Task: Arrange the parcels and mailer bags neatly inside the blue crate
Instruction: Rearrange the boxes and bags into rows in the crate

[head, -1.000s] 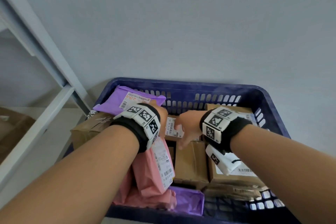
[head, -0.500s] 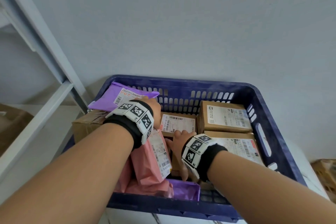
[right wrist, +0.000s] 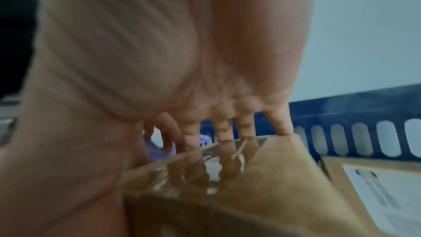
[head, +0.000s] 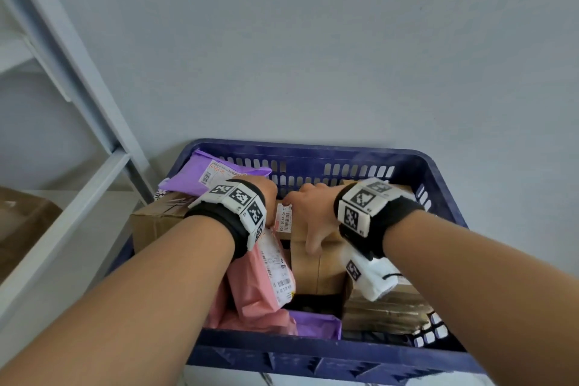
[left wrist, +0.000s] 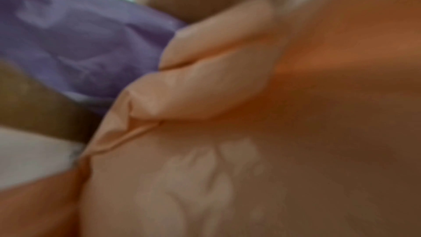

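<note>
Since 0.5 s ago the right hand [head: 308,216] moved from the crate's near middle to mid-crate and now grips a brown parcel [head: 316,266]: fingers over its far edge, thumb on the near face. That parcel's long axis runs near-to-far. Left hand [head: 266,191] is on the pink mailer bag [head: 266,279] by the left wall; grip: cannot tell. Blue crate [head: 313,155] sits against a grey wall, with a shelf frame [head: 94,103] to its left.
</note>
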The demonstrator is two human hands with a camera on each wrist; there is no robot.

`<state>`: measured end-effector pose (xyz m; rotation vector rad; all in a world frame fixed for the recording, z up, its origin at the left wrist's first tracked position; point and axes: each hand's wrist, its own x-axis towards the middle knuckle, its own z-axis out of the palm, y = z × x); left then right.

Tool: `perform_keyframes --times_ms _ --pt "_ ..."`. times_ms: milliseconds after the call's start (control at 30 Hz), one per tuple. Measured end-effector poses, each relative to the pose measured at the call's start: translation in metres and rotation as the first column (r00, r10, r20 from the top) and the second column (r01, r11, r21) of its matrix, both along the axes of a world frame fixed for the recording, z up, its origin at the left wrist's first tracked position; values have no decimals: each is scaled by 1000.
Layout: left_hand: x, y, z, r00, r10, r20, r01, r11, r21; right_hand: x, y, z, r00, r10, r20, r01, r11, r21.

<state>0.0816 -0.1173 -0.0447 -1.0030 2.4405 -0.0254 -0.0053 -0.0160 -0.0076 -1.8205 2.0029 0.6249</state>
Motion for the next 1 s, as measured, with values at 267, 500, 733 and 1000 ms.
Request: perform_keyframes --times_ms 267,500,733,1000 --pt "6 10 15 988 24 -150 -16 998 56 -37 -8 56 917 -274 289 336 921 -195" --pt "17 10 32 932 199 -302 -91 938 335 -68 10 63 663 -520 539 726 622 -293" --pt "17 8 32 800 344 -491 -66 865 498 -69 32 59 329 -535 778 861 508 -15" --pt "15 -4 44 585 547 -599 -77 773 630 -78 30 50 169 -512 842 855 502 134"
